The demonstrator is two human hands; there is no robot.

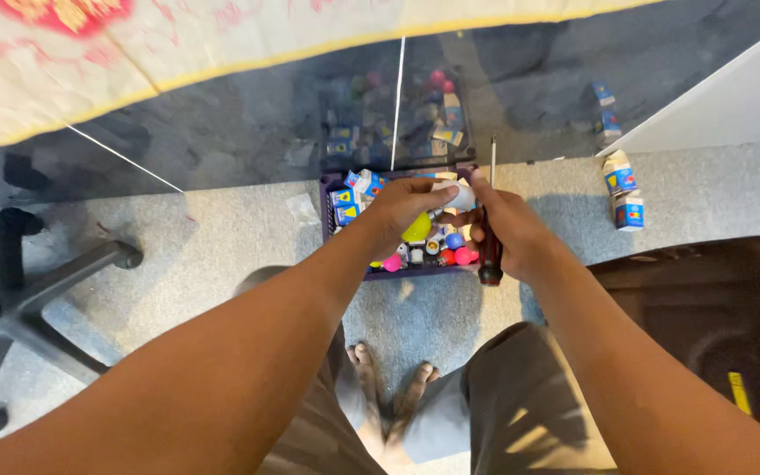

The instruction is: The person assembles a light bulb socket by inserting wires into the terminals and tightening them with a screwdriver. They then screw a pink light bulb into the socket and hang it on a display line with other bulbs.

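Screwdriver [491, 220] upright in right hand [507, 224], shaft pointing away, handle twd body

Bright, even daylight; soft shadows on the carpet [222, 255]; wide-angle bending at the edges; forearms slightly blurred.

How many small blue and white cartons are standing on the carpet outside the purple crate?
2 for sure: carton and carton, on the carpet right of the purple crate. The two above them, by the dark panel, look like reflections. More lie inside the crate, partly hidden.
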